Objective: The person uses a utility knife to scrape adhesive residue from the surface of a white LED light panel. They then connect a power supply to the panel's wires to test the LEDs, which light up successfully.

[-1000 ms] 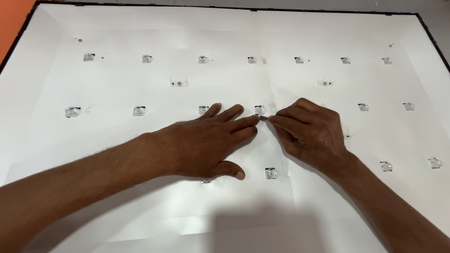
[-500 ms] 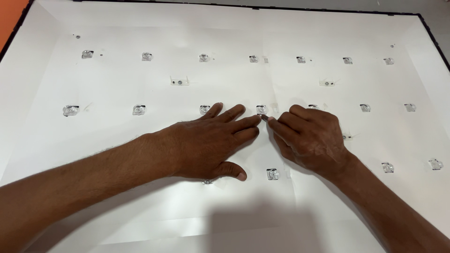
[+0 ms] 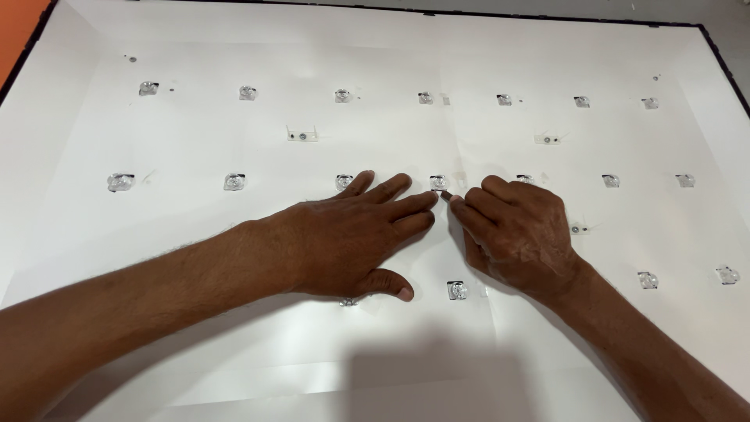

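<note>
Hands: left hand (image 3: 351, 238) lies flat, palm down, fingers spread on the white reflector sheet (image 3: 195, 328), gripping nothing; right hand (image 3: 519, 234) is curled, fingertips bunched and pointing at the centre lens (image 3: 438, 182); whether they pinch anything cannot be told.
Contact: left fingertips reach just beside that lens from the left; right fingertips meet it from the right, the two hands nearly touching.
Near surface: sheet is matt white paper-like film, creased, with a vertical fold line running between the hands.
Near lens: clear domed lens (image 3: 457, 291) sits below the right hand, beside the left thumb.
Change: against the frame a second back, right hand has lowered and closed toward the left; left hand has held its place.
Lenses: small clear domes in three rows, evenly spaced, glossy.
Far surface: two small clear tabs (image 3: 301, 134) between the top rows.
Edge: thin black frame (image 3: 547, 16) bounds the panel; an orange surface (image 3: 19, 27) shows at the far left corner.
</note>
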